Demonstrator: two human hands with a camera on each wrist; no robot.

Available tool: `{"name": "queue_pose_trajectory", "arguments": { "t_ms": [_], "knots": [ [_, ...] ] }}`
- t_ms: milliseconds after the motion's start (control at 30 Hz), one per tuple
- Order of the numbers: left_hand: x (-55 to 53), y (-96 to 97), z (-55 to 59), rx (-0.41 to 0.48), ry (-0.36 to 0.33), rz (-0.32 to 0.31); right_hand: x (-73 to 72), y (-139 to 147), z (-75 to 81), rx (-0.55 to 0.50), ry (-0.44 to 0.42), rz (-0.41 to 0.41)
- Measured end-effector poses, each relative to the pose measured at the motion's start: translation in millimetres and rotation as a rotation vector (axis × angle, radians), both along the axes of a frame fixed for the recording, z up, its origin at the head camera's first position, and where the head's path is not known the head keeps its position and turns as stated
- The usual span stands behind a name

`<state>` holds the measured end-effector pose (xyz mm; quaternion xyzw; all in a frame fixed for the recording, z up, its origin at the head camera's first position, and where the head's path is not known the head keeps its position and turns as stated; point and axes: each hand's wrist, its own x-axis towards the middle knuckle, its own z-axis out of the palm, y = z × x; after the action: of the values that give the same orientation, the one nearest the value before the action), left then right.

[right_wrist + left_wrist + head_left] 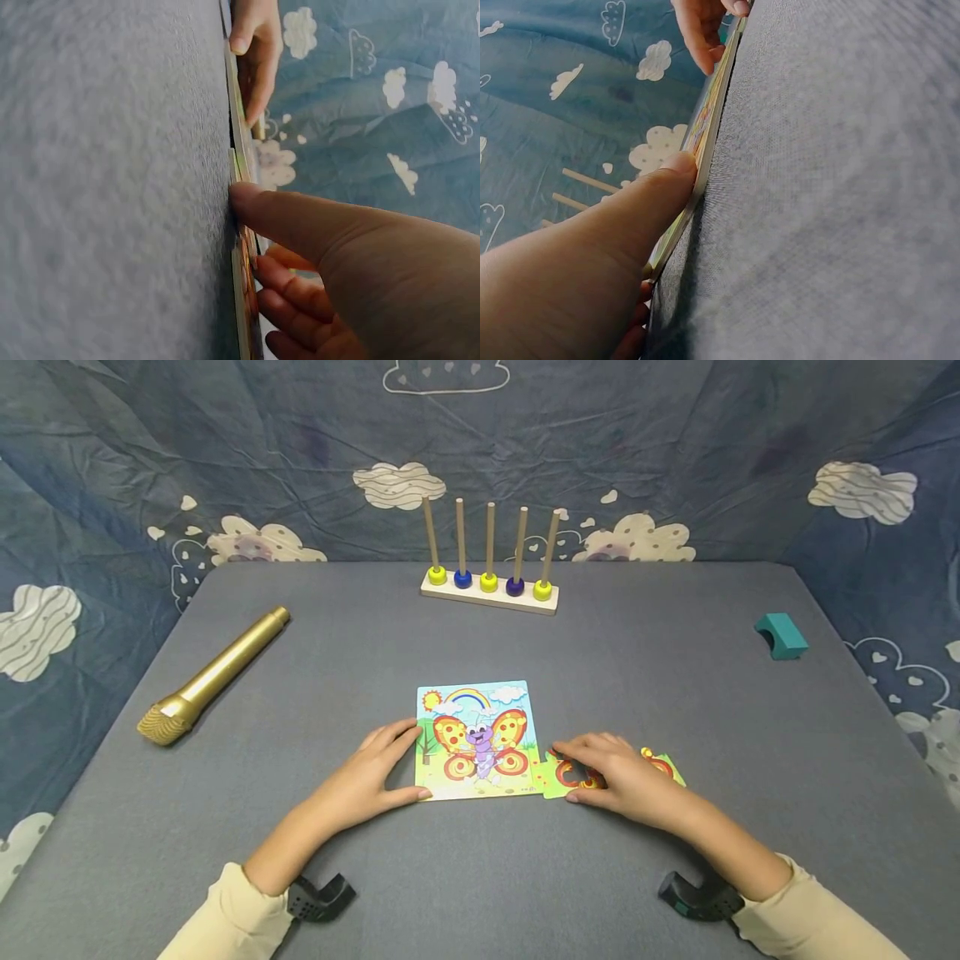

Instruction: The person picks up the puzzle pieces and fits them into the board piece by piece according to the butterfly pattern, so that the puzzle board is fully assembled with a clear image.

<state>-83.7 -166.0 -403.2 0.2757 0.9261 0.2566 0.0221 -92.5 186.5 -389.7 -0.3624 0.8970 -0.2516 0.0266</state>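
Note:
A square butterfly picture board [480, 739] lies flat, with a rainbow and a sun printed at its top. My left hand [371, 777] rests at its left side, fingers extended along that edge and thumb [679, 163] touching the near left corner. At the board's right side, my right hand [618, 777] pinches a green and red puzzle piece [553, 777], thumb [247, 199] at the near edge and fingers at the far one. This piece meets the board's lower right edge. More red and green puzzle [667, 764] shows beyond the hand, which hides the middle.
A wooden peg stand [491, 593] with yellow and blue beads stands at the back of the grey table [360, 643]. To the left lies a gold microphone [221, 672]. A teal arch block [783, 637] sits at the far right.

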Motion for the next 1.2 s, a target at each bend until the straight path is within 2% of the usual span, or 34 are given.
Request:
{"name": "queue_pose_trajectory", "arguments": {
  "t_ms": [233,467,667,1000,1200],
  "knots": [
    [-0.2,0.2,-1.8,-0.007,0.007,-0.002,2.4,-3,2.5,0.006,0.023,-0.021],
    [-0.1,2.0,-0.9,-0.014,0.019,0.001,-1.0,-4,16.8,-0.068,0.044,-0.038],
    [-1.9,6.3,-2.5,-0.029,0.045,0.001,-2.5,-22,24.1,-0.133,0.058,-0.024],
    [-6.5,20.9,-6.9,-0.042,0.061,-0.005,-5.4,-67,15.0,-0.214,0.082,0.032],
    [-7.4,27.8,-6.6,-0.044,0.074,-0.009,-11.2,-84,4.5,-0.163,0.042,0.021]
  ]
}}
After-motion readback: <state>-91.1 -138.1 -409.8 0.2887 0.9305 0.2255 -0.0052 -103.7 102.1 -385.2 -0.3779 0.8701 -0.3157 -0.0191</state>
